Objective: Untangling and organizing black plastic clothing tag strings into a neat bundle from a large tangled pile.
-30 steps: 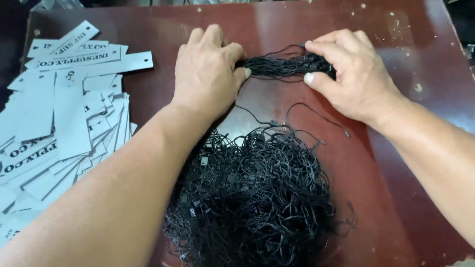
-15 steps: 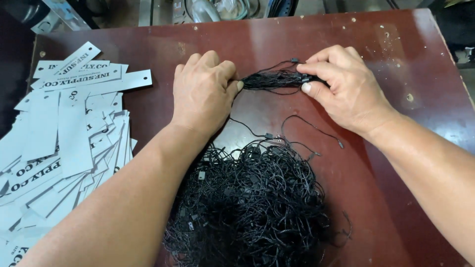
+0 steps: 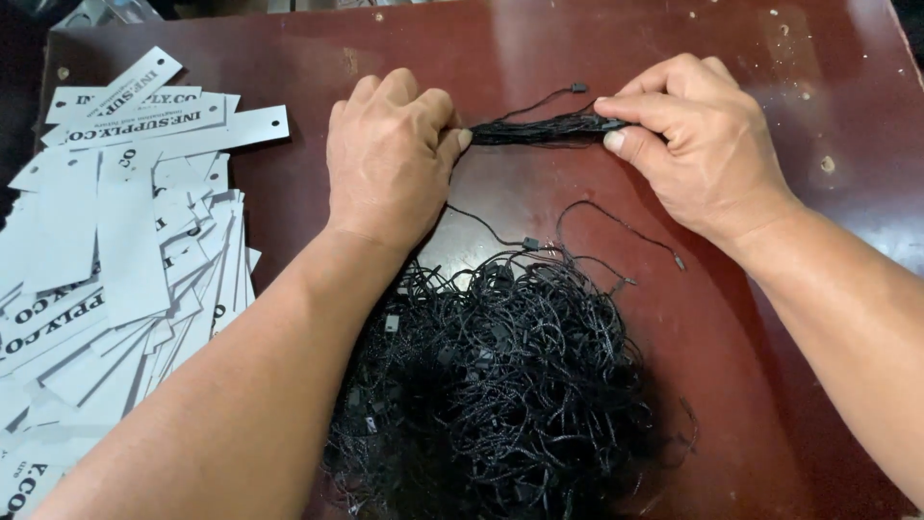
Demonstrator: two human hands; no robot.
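Left hand (image 3: 390,159) closed, pinching one end of a small bundle of black cords (image 3: 539,128); right hand (image 3: 698,144) closed on the other end, likely so as to keep the strands gathered and straight between the two hands. Heaped just below both hands, a large tangled pile of black cords (image 3: 496,385), within easy reach. Spread to the left of the left hand, white paper tags (image 3: 115,241). Beneath everything, a dark red desk (image 3: 818,58).
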